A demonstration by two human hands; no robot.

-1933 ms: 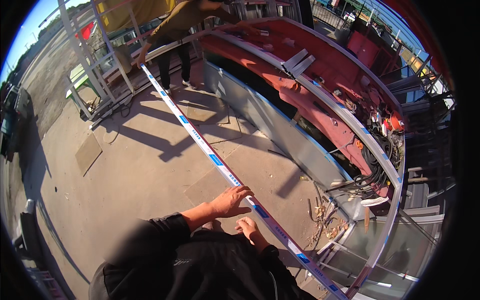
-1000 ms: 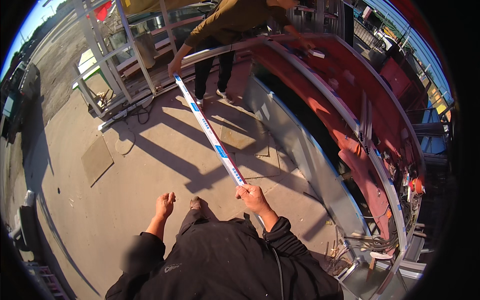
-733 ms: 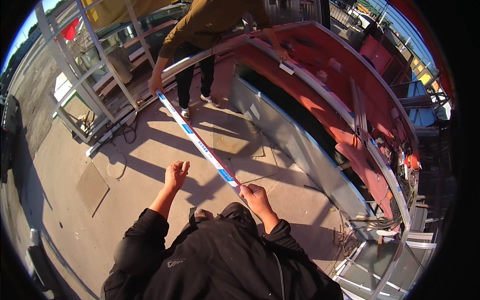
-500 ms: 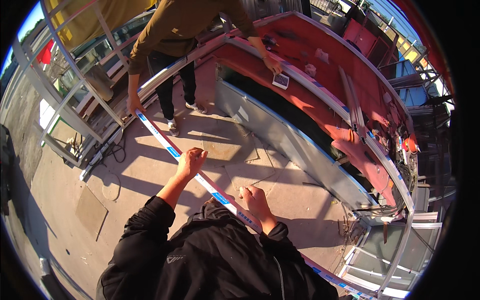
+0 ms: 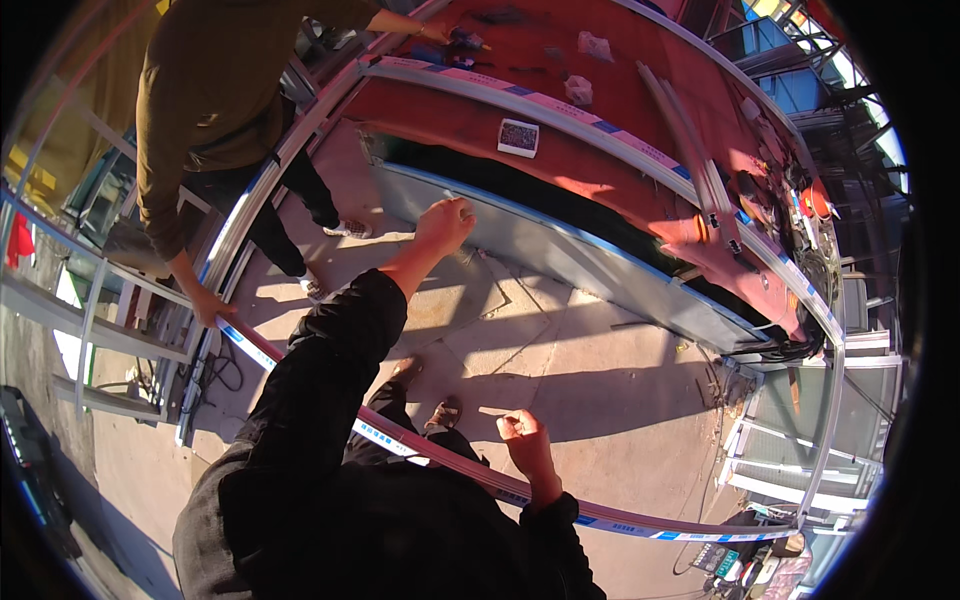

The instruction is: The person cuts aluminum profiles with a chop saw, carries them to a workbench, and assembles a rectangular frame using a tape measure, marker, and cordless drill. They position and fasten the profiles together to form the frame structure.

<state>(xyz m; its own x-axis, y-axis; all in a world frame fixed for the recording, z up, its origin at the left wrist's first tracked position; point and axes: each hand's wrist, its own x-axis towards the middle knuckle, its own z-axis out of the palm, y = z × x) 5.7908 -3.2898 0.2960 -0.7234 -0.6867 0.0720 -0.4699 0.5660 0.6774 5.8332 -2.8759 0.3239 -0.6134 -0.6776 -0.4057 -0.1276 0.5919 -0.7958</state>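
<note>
My left hand (image 5: 443, 228) is raised over the paved ground in front of the grey panel, fingers curled closed. Lower and to the right, my right hand (image 5: 527, 440) is closed too, with a thin pale tip sticking out leftward from it. What either hand holds, if anything, is too small to make out. A long profile strip (image 5: 450, 462) with white, blue and red film runs under my left arm and in front of my body, past my right hand; neither hand grips it. A co-worker's hand (image 5: 207, 305) holds its far left end.
A red-covered bench (image 5: 400, 112) bears a white box of small dark pieces (image 5: 518, 138), crumpled plastic (image 5: 578, 90) and metal bars. The co-worker's other hand (image 5: 435, 32) is at a dark tool (image 5: 465, 40). A grey panel (image 5: 560, 255) stands below. Glazed frames (image 5: 850, 420) lean at right.
My left hand has moved up and right, away from the strip; my right hand has dropped slightly. The co-worker's other hand has left the white box for the dark tool.
</note>
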